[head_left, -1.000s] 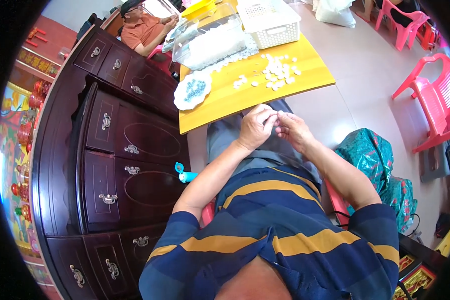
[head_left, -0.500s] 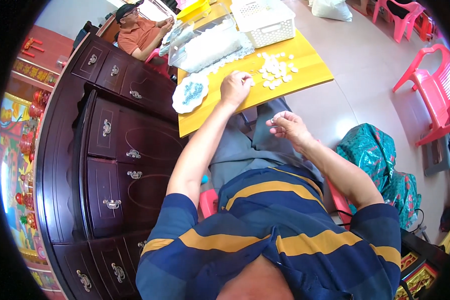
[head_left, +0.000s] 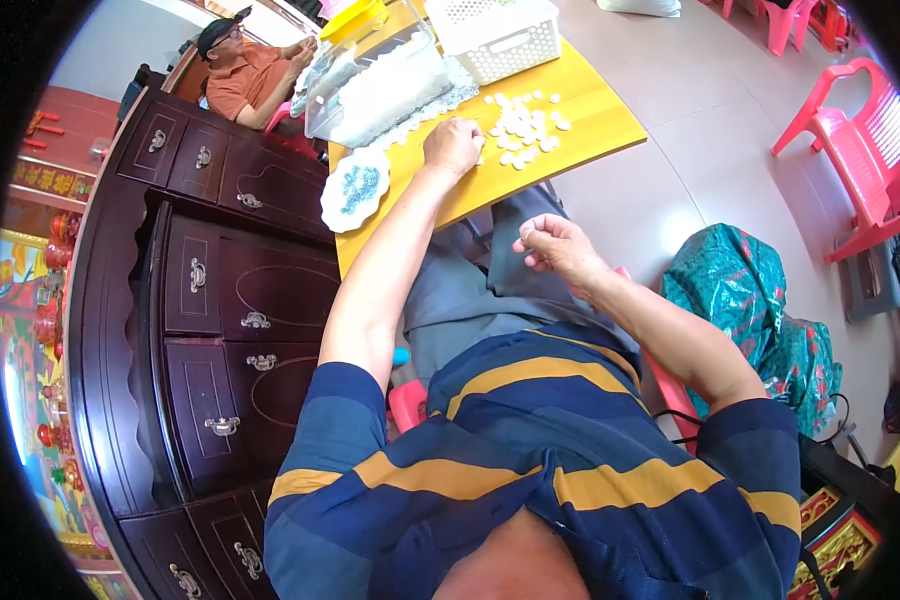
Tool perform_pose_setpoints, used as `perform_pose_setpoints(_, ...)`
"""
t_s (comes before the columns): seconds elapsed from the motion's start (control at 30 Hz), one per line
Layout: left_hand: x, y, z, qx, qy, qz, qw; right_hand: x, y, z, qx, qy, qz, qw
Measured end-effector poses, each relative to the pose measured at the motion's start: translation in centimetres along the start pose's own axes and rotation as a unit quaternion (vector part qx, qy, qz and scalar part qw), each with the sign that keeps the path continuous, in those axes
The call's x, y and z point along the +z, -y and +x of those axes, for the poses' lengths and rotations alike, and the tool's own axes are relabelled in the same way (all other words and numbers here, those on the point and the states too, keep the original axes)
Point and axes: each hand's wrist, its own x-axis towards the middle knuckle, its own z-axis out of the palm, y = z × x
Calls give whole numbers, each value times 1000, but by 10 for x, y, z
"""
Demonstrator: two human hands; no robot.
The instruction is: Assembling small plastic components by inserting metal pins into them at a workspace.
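Observation:
My left hand (head_left: 454,146) rests on the yellow table (head_left: 610,110) with its fingers curled in. What it may hold is hidden beneath the fingers. Just to its right lie many small, flat white pieces (head_left: 522,125), loosely scattered. Left of my wrist stands a white scalloped dish (head_left: 332,205) with small blue-grey bits (head_left: 362,186) in it. My right hand (head_left: 558,245) hovers above my lap, off the table's near edge, with thumb and fingers pinched together. Anything between those fingertips is too small to make out.
Beyond my left hand sit a clear plastic bin (head_left: 320,122) of white material and a white perforated basket (head_left: 500,58). A co-worker (head_left: 242,82) sits at the far left by the dark wooden cabinet (head_left: 195,280). Green bags (head_left: 735,285) and pink chairs (head_left: 850,140) are at right.
The whole view has shifted a little. My left hand's fingers are curled further down against the table; my right hand stays pinched above my lap.

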Motion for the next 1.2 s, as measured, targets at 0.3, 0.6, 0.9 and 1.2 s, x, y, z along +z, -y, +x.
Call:
perform_pose_setpoints(0.3, -14, -6, -7, 11, 38, 3, 999, 1, -6, 2, -3, 6, -16, 1000)
perform_pose_setpoints(0.6, -47, -34, -117, 102, -7, -230, 968, 1, -4, -1, -2, 9, -18, 1000)
perform_pose_setpoints(0.9, -42, -46, -198, 159, -16, -158, 974, 3, -9, -1, 25, 74, -85, 993)
perform_pose_setpoints(1.2, -35, -48, -215, 199, -57, -119, 971, 1, -14, 4, 76, 117, -114, 984)
